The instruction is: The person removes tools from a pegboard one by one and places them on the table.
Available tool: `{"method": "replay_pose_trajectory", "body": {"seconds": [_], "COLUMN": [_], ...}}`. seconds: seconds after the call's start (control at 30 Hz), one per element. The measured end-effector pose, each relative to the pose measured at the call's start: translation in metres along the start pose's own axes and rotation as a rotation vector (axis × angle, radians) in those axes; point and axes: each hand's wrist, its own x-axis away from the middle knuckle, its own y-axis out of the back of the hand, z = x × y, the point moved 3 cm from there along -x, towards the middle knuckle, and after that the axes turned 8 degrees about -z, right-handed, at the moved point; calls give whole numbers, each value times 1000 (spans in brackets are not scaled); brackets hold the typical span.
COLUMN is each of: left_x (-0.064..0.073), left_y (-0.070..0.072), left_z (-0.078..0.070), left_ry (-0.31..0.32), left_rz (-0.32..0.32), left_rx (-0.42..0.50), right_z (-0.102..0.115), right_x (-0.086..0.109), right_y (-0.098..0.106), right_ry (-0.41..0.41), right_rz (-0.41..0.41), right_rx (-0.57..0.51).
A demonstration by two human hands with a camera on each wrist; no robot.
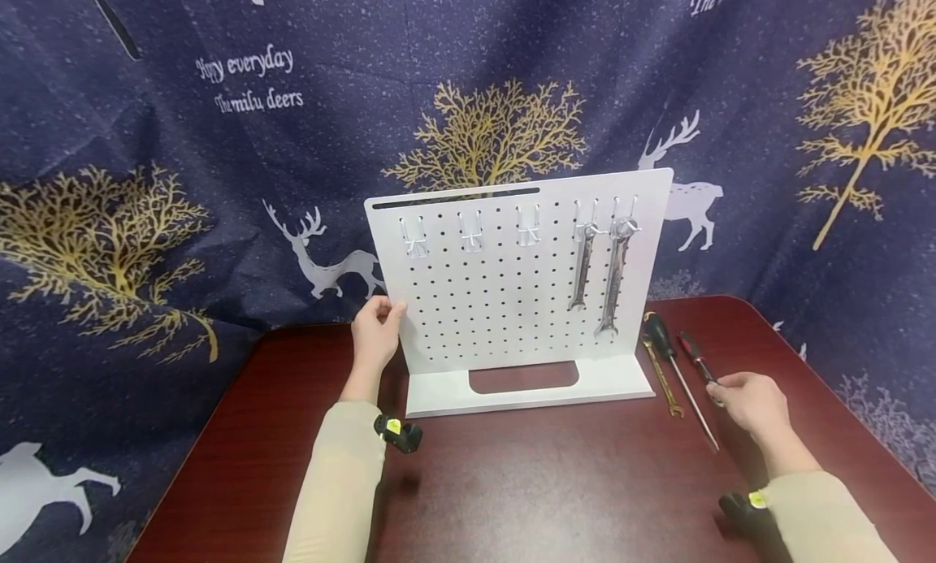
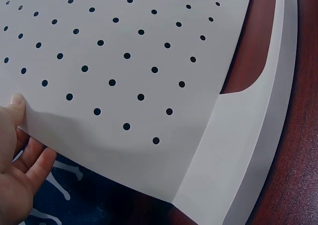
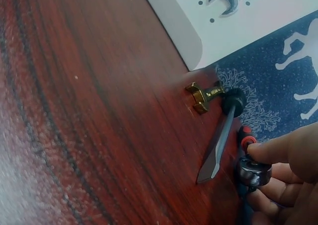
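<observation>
A white pegboard (image 1: 504, 303) stands upright on its base. My left hand (image 1: 376, 331) pinches the board's left edge, thumb on the front and fingers behind, as the left wrist view also shows. Far right, my right hand (image 1: 756, 404) pinches the round chrome head of a ratchet wrench (image 3: 254, 173) between thumb and fingers. The ratchet's red and black handle (image 1: 690, 345) points away from me, toward the back. Left of it lie a long screwdriver (image 1: 680, 368) with a dark handle and a gold-coloured wrench (image 1: 664, 380).
Two silver wrenches, a smaller one (image 1: 582, 266) and a larger one (image 1: 616, 279), hang from hooks on the board's right side. Further hooks (image 1: 471, 236) line its upper left. Everything stands on a dark red table (image 1: 556, 482) before a blue deer-patterned cloth (image 1: 329, 157).
</observation>
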Motion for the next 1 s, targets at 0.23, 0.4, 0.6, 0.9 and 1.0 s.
{"method": "replay_pose_trajectory", "body": {"seconds": [0.23, 0.4, 0.6, 0.9, 1.0], "left_x": [-1, -1, -1, 2, 4], "left_y": [0, 0, 1, 3, 4], "left_z": [0, 0, 1, 0, -1], "left_ry": [-9, -4, 14, 18, 13], "left_rz": [-2, -4, 7, 8, -1], "left_rx": [8, 18, 6, -8, -11], "right_z": [1, 3, 6, 18, 26], "right_x": [2, 4, 7, 10, 11], "right_y": [4, 7, 7, 8, 8], "right_ry": [5, 11, 24, 83, 93], "right_rz": [-25, -55, -86, -150, -152], "right_rx": [-10, -25, -46, -100, -119]}}
